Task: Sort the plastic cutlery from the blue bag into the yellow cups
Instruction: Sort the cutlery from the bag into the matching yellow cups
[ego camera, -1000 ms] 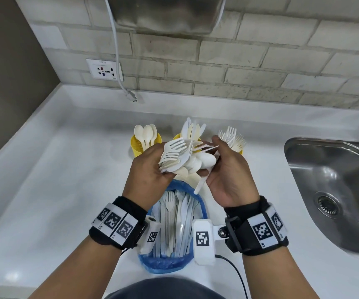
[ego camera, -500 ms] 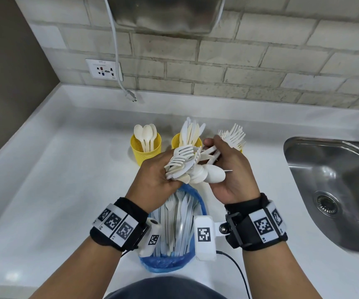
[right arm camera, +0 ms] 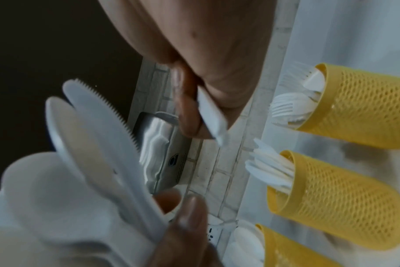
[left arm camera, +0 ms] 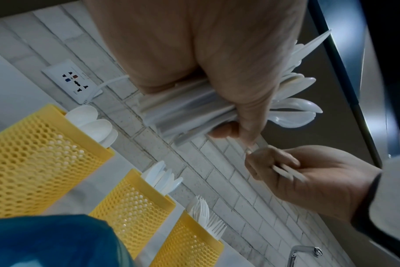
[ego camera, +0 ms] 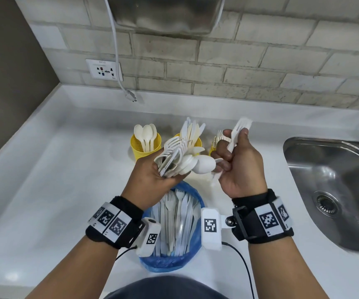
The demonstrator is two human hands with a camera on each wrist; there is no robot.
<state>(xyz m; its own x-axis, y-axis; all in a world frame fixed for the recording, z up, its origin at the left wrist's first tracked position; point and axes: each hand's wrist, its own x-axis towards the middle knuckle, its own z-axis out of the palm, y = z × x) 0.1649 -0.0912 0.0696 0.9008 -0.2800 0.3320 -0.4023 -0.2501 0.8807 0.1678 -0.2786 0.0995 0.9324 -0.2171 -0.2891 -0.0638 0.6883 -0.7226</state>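
White plastic throughout — the left hand (ego camera: 150, 180) clenched a mixed bundle of cutlery (ego camera: 180, 158), forks, spoons and at least one serrated knife fanned together above the blue bag (ego camera: 167, 262). The right hand (ego camera: 241, 167) pinched a single fork (ego camera: 240, 130), tines up, held near the rightmost yellow cup (left arm camera: 189, 242), which already held forks. Spoon cup (ego camera: 145, 145) stood left, knife cup (ego camera: 188, 140) in the middle; more cutlery lay in the bag.

Risk, as judged: the bundle was gripped low on smooth handles, so a loosened squeeze could let pieces slide out and scatter over the counter (ego camera: 55, 190) or drop unsorted into the bag. The fork cup looked crowded — a fork pushed in at an angle could catch on the standing tines or tip the light mesh cup.

Room: the three cups sat close together in a row before the backsplash; the sink (ego camera: 333, 190) opened to the right, well apart from them. Open counter lay to the left.
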